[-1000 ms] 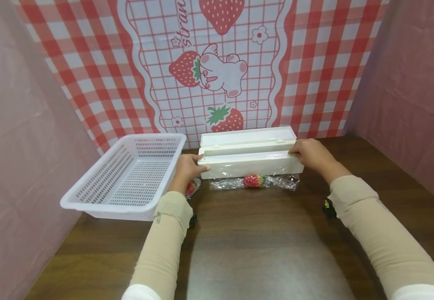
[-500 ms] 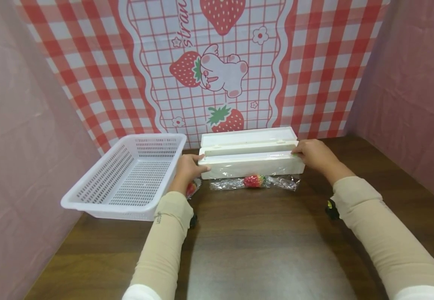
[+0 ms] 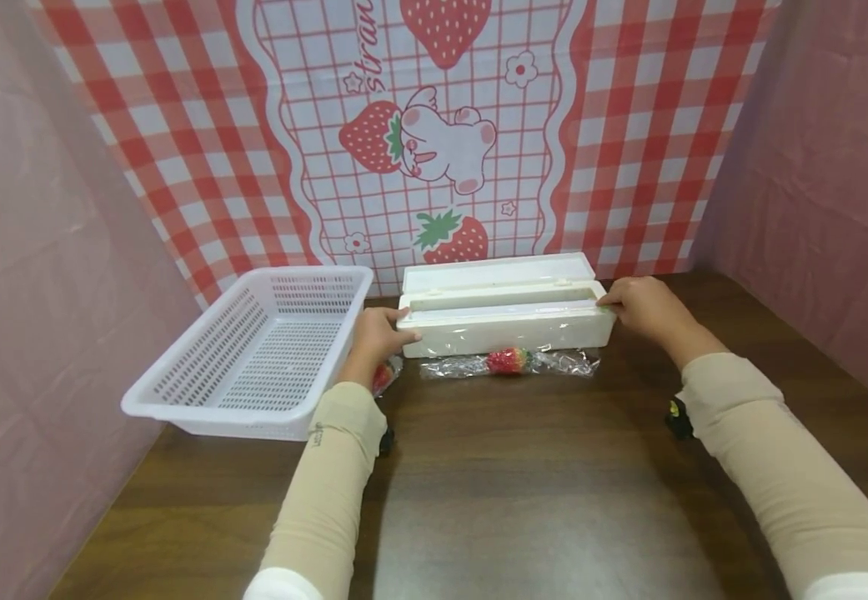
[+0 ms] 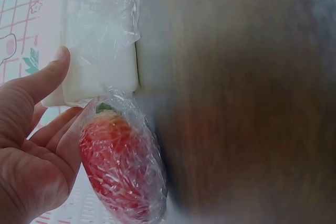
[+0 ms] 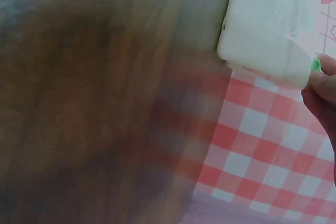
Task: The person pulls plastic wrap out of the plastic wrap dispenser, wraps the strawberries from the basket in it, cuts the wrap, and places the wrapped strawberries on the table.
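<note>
A long white cling film dispenser [image 3: 509, 334] stands at the back of the table, its lid [image 3: 501, 268] raised behind it. Clear film [image 4: 107, 11] drapes down its front. My left hand [image 3: 375, 335] grips the dispenser's left end, thumb on the front edge and fingers around the end. At the right end, my right hand [image 3: 647, 310] pinches a small green slider [image 5: 316, 65] on the front edge. A film-wrapped strawberry [image 3: 507, 361] lies before the dispenser, its film stretching out on both sides. Beside my left hand lies another wrapped strawberry [image 4: 118, 161].
A white slotted plastic basket [image 3: 268, 358] sits to the left, close by my left forearm. A red checked cloth [image 3: 632, 150] hangs behind the wooden table [image 3: 524, 500]. Pink fabric walls [image 3: 816, 167] close off both sides.
My right hand has moved right along the dispenser's front edge with the green slider, reaching its right end. The left hand keeps its grip and has hardly moved.
</note>
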Motion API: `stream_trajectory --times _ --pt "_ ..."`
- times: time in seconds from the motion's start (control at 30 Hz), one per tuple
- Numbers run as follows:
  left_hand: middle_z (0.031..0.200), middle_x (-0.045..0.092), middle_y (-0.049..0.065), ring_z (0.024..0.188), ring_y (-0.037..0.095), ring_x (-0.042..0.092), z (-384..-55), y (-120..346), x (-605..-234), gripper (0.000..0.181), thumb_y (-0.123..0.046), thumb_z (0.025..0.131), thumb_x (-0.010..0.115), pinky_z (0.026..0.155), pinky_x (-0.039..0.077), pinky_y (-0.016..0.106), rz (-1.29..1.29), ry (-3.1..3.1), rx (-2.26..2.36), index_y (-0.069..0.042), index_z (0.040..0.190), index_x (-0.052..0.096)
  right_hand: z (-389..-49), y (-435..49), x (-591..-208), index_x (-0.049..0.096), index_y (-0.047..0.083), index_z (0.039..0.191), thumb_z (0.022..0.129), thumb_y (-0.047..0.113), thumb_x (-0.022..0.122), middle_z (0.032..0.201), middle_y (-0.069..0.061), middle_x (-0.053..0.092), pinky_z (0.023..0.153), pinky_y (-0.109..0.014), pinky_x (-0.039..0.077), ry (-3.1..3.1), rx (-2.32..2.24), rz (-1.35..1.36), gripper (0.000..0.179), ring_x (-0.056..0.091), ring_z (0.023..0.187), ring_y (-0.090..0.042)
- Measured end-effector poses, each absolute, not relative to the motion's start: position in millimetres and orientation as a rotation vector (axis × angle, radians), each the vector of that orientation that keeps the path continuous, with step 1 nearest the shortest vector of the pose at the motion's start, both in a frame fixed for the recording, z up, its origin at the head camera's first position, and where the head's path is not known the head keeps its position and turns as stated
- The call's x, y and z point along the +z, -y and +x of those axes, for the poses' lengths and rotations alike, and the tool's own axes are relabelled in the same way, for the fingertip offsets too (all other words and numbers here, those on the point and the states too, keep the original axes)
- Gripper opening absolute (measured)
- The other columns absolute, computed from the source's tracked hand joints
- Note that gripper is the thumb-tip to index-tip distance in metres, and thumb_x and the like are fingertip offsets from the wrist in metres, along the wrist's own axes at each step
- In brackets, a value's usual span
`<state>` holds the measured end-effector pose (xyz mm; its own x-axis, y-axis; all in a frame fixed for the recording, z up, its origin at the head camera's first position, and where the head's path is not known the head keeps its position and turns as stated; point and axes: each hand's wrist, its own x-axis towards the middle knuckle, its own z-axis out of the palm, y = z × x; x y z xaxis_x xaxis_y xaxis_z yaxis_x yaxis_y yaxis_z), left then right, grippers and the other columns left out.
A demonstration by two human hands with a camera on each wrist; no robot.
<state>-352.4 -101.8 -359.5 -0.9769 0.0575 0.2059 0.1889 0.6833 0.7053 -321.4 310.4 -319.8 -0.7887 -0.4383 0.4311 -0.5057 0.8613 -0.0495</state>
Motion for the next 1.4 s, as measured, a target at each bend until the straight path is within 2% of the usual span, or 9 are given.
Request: stream_trajectory --times 0.1,0.37,0.53,0.7,0.77,0.87,1.03,1.4 --pt "0.092 0.073 0.016 0.052 0.013 0.062 -352.4 101.3 -358.6 0.056 -0.025 0.075 0.086 0.053 0.054 0.025 -0.209 2.714 -1.175 -0.007 0.124 0.066 -320.5 -312.8 -319.8 0.075 -0.005 0.095 0.079 -0.010 0.069 0.089 -0.020 0.070 0.081 -0.052 0.053 2.629 0.251 0.683 0.018 0.065 0.083 -0.037" --pt "0.105 0.071 0.017 0.051 0.011 0.061 -350.9 100.8 -358.2 0.056 -0.025 0.074 0.086 0.053 0.053 0.025 -0.213 2.713 -1.161 -0.008 0.123 0.066 -318.8 -312.9 -321.6 0.074 -0.005 0.096 0.080 -0.010 0.068 0.089 -0.019 0.070 0.081 -0.052 0.053 2.637 0.288 0.648 0.018 0.064 0.082 -0.037" --pt "0.096 0.073 0.017 0.050 0.011 0.060 -350.2 98.9 -358.6 0.056 -0.024 0.074 0.087 0.052 0.053 0.025 -0.221 2.708 -1.176 -0.008 0.124 0.066 -318.0 -313.7 -324.6 0.074 -0.006 0.095 0.079 -0.010 0.066 0.088 -0.020 0.069 0.080 -0.052 0.052 2.620 0.300 0.648 0.018 0.064 0.083 -0.037" --pt "0.094 0.073 0.015 0.050 0.011 0.060 -348.0 99.5 -361.5 0.056 -0.023 0.073 0.087 0.052 0.053 0.026 -0.204 2.725 -1.187 -0.008 0.123 0.067 -304.7 -294.1 -320.4 0.073 -0.008 0.094 0.077 -0.010 0.065 0.097 -0.023 0.066 0.085 -0.053 0.049 2.591 0.320 0.686 0.019 0.060 0.094 -0.039" --pt "0.097 0.073 0.016 0.051 0.011 0.060 -347.9 100.0 -362.0 0.055 -0.022 0.073 0.087 0.053 0.053 0.026 -0.204 2.718 -1.196 -0.007 0.122 0.067 -297.6 -277.6 -318.8 0.073 -0.006 0.091 0.076 -0.008 0.068 0.093 -0.020 0.066 0.083 -0.052 0.049 2.538 0.371 0.765 0.017 0.060 0.092 -0.037" --pt "0.100 0.072 0.016 0.051 0.011 0.060 -349.4 99.8 -361.3 0.054 -0.021 0.073 0.087 0.054 0.053 0.025 -0.220 2.694 -1.214 -0.006 0.121 0.067 -291.5 -251.3 -322.7 0.073 -0.001 0.085 0.074 -0.007 0.072 0.082 -0.011 0.066 0.073 -0.047 0.052 2.479 0.443 0.946 0.013 0.062 0.079 -0.029" --pt "0.107 0.070 0.018 0.051 0.011 0.060 -348.5 101.5 -360.0 0.055 -0.020 0.074 0.086 0.054 0.054 0.025 -0.216 2.693 -1.239 -0.004 0.122 0.066 -290.2 -212.6 -338.5 0.071 0.001 0.082 0.074 -0.004 0.076 0.078 -0.005 0.064 0.067 -0.040 0.053 2.529 0.331 1.182 0.011 0.062 0.073 -0.022" --pt "0.112 0.069 0.019 0.051 0.012 0.061 -348.3 100.7 -356.6 0.056 -0.021 0.073 0.087 0.054 0.054 0.026 -0.248 2.698 -1.244 -0.005 0.123 0.066 -306.2 -174.5 -350.6 0.065 0.005 0.076 0.076 0.003 0.078 0.073 -0.002 0.052 0.063 -0.039 0.049 2.554 0.107 1.221 0.013 0.052 0.066 -0.021"
